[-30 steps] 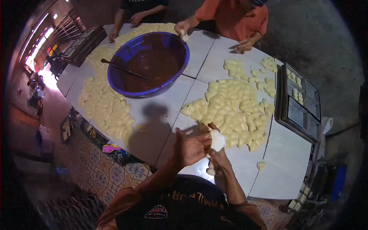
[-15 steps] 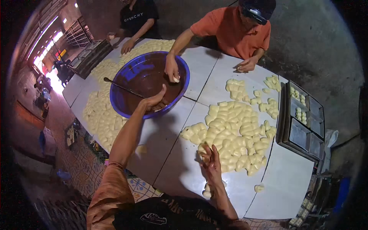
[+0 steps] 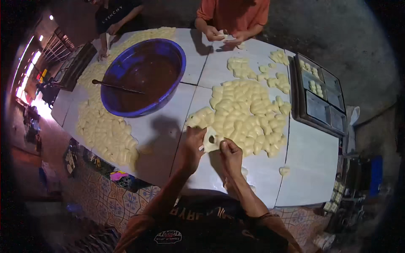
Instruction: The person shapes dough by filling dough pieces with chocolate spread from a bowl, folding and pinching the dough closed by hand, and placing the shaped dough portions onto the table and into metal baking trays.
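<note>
Dough piece (image 3: 211, 140) held above white tabletop (image 3: 312, 164) in dim room.

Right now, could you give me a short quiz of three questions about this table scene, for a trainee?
1. True or false: both hands hold one flattened piece of pale dough.
2. What lies in the big round blue plastic basin? A) a long dark spoon B) a knife C) a cup
3. On which side of the person do the dark metal baking trays stand?

Key:
1. True: left hand and right hand pinch the dough piece.
2. A: spoon in basin.
3. Right: trays.
</note>
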Motion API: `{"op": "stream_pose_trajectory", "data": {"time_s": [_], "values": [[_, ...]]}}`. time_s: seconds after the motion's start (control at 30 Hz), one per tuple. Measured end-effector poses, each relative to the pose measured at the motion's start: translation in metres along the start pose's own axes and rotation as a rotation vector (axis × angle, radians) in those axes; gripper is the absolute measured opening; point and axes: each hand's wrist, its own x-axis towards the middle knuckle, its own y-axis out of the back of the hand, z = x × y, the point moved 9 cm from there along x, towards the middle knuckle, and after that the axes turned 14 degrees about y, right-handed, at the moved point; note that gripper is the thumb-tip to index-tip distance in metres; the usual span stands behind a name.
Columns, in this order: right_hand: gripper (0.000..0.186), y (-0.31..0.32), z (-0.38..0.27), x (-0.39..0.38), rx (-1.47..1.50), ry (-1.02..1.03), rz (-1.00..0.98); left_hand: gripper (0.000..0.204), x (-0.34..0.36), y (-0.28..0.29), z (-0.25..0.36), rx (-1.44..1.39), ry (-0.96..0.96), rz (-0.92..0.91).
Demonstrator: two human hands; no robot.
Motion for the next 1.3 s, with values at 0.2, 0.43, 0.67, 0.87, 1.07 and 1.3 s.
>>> {"op": "stream_pose_trajectory", "data": {"time_s": [0.2, 0.43, 0.67, 0.87, 1.07, 1.3], "values": [[0.046, -0.022, -0.074, -0.049, -1.035, 0.816, -0.480, 0.044, -0.028, -0.015, -0.016, 0.647, -0.335, 0.047], [0.021, 0.023, -0.101, -0.048, -0.460, 0.721, -0.214, 0.018, -0.038, -0.027, -0.046, 0.522, -0.387, -0.036], [0.028, 0.021, -0.104, -0.076, -0.718, 0.712, -0.392, 0.016, -0.031, -0.035, -0.070, 0.439, -0.266, -0.006], [0.047, 0.071, -0.064, -0.077, -0.600, 0.267, -0.264, 0.014, -0.030, -0.050, -0.085, 0.824, -0.493, -0.098], [0.045, 0.125, -0.049, -0.099, -0.486, 0.021, -0.303, 0.028, -0.040, -0.073, -0.105, 0.983, -0.436, -0.308], [0.032, 0.191, -0.033, -0.103, -0.730, 0.074, -0.157, 0.034, -0.010, -0.039, -0.079, 0.750, -0.486, -0.196]]}}
